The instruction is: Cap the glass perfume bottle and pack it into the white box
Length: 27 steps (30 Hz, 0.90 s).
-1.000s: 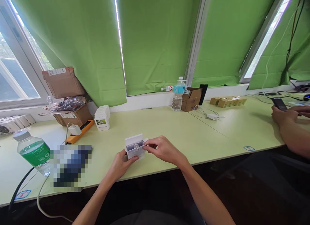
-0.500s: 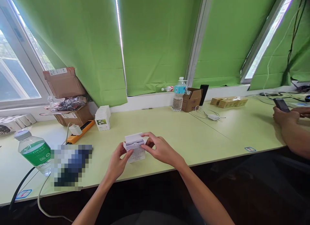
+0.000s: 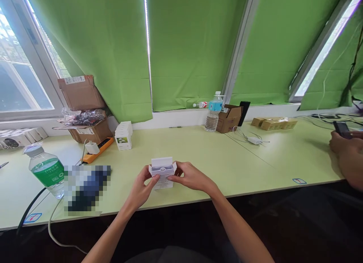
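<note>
A small white carton (image 3: 163,183) stands on the table near its front edge, its top flap raised at the back and its side flaps spread. Something pale sits just inside the opening; I cannot make out what it is. My left hand (image 3: 143,186) grips the carton's left side, thumb on the front face. My right hand (image 3: 193,176) holds the right side, with its thumb on the front and its fingers bent behind the right side flap.
At the back left are stacked small white boxes (image 3: 123,137), an orange power strip (image 3: 98,151) and an open cardboard box (image 3: 92,132). A green-labelled bottle (image 3: 47,171) stands left. A large bottle (image 3: 213,113) and charger (image 3: 254,140) lie right of centre. Another person's hands (image 3: 344,147) hold a phone.
My right hand has moved down from the top flap to the carton's right side. The flap now stands more upright and the side flaps spread outward. The view has shifted slightly.
</note>
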Available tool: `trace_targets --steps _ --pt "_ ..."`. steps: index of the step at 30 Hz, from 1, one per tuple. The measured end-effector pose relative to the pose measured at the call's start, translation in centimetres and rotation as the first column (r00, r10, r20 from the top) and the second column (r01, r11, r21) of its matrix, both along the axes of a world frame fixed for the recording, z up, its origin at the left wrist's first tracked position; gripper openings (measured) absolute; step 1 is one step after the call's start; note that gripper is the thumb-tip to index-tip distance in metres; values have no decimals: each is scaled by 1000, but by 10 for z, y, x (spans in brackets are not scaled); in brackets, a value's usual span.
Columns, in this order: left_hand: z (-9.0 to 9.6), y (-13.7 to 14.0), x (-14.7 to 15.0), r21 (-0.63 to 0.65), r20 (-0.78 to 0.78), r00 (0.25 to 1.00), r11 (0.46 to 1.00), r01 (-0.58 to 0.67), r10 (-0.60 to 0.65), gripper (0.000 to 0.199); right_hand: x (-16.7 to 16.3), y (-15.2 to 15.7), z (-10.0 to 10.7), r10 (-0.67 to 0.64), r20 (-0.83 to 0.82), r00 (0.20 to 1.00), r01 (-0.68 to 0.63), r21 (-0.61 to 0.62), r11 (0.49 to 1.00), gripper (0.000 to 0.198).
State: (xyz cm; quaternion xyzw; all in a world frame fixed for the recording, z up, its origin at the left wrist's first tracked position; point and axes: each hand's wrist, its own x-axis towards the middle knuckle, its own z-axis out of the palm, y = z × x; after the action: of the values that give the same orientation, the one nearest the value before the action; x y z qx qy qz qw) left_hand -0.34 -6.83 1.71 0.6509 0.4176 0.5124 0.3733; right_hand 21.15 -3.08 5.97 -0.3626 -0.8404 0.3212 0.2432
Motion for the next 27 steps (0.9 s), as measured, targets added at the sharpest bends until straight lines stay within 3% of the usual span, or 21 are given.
trace_targets --steps 10,18,27 --pt "2 -3 4 19 3 999 998 -52 52 34 -2 -5 4 -8 -25 1000 8 4 1000 36" --pt "0 -2 2 27 16 1000 999 -27 27 28 -7 -4 1 1 -100 995 -8 -76 997 45" --pt "1 -5 5 18 0 996 996 -84 84 33 -6 -6 1 -34 -55 998 34 -6 999 46"
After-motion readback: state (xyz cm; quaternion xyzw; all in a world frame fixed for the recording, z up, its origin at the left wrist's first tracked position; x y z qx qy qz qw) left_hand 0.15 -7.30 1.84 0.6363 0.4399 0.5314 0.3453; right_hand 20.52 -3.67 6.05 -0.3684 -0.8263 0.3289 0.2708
